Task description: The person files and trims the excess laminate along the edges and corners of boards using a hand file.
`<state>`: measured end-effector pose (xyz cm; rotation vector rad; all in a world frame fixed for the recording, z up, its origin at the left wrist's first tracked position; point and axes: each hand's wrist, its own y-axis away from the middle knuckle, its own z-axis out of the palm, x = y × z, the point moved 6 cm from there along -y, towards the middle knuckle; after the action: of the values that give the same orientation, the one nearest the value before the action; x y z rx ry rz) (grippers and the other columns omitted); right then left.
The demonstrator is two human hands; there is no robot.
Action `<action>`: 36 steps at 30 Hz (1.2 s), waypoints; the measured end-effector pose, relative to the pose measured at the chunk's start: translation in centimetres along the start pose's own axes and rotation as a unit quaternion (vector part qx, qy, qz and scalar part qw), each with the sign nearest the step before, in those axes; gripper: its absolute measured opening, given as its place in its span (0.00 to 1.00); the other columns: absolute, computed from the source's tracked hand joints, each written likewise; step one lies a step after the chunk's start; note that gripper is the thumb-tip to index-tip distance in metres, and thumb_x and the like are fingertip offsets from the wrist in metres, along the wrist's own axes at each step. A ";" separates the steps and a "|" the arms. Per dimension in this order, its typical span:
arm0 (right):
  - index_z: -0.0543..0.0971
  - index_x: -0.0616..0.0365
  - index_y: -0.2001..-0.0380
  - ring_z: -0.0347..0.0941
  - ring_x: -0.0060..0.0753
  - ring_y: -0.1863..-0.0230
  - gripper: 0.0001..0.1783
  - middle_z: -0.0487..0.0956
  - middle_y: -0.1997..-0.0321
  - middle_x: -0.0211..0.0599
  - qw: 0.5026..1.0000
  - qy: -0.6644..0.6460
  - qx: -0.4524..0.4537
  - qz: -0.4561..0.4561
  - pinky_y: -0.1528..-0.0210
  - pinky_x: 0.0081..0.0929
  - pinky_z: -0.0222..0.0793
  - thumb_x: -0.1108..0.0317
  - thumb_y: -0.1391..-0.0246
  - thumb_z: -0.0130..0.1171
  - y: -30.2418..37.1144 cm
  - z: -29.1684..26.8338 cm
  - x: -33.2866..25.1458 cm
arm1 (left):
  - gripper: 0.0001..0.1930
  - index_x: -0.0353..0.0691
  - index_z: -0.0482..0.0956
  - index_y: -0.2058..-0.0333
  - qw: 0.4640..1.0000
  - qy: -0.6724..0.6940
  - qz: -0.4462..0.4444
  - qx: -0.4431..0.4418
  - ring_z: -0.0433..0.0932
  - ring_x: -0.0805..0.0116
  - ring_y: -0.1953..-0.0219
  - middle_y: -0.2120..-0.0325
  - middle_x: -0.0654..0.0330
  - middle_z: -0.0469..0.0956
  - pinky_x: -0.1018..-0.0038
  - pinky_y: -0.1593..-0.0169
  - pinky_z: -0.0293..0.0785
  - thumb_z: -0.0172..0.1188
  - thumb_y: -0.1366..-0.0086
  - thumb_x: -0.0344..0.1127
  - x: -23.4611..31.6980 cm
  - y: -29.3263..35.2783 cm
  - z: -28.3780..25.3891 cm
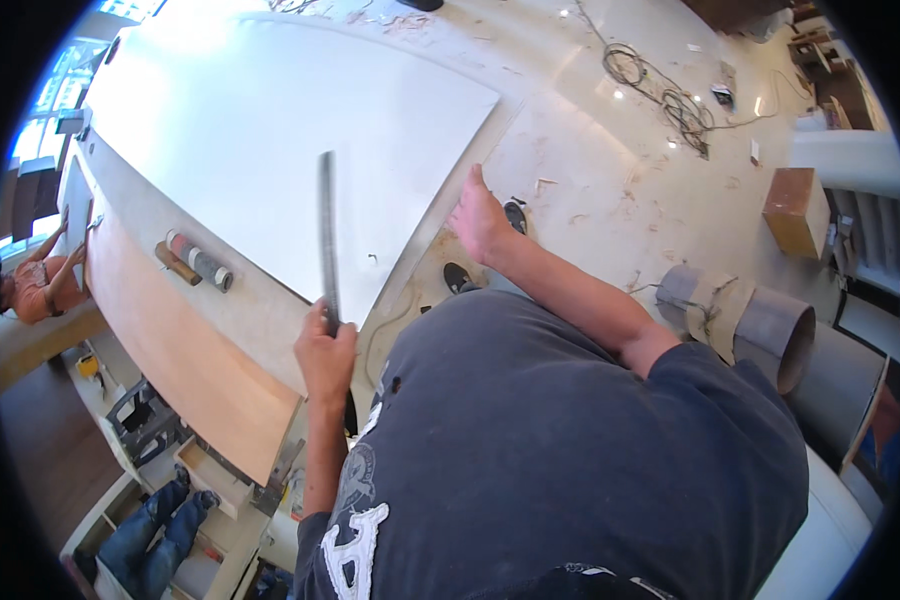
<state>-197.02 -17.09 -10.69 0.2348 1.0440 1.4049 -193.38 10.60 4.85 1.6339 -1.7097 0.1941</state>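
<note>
My left hand [327,355] is closed around the lower end of a long, narrow grey strip [327,220] that looks like a metal ruler. The strip stands up from my fist, slightly blurred, in front of a large white sheet [270,120]. At the sheet's right edge is my right hand [480,222], its thumb stretched out and its fingers pointing left toward the edge. I cannot tell whether those fingers touch the sheet. A small dark mark shows on the white surface, to the right of the strip.
Two rolls [200,262] lie left of the sheet, beside a curved tan panel [190,350]. Another person [45,285] works at the panel's far left end. Coiled cables [660,95] and scraps litter the floor. A large grey tube [745,320] and a wooden box [797,212] stand right.
</note>
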 end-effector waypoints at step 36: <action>0.39 0.74 0.29 0.39 0.44 0.22 0.74 0.47 0.23 0.57 0.950 0.207 -0.019 -0.233 0.24 0.33 0.36 0.58 0.66 0.83 -8.6 -10.2 -15.6 | 0.19 0.30 0.78 0.69 0.841 -0.349 0.051 -0.410 0.78 0.37 0.60 0.68 0.38 0.79 0.50 0.54 0.73 0.48 0.30 0.42 29.9 -13.1 17.8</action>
<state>-195.62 -37.07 -15.26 -0.3369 1.3099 1.0576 -185.81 -25.80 5.25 0.9773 -1.9680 -1.0779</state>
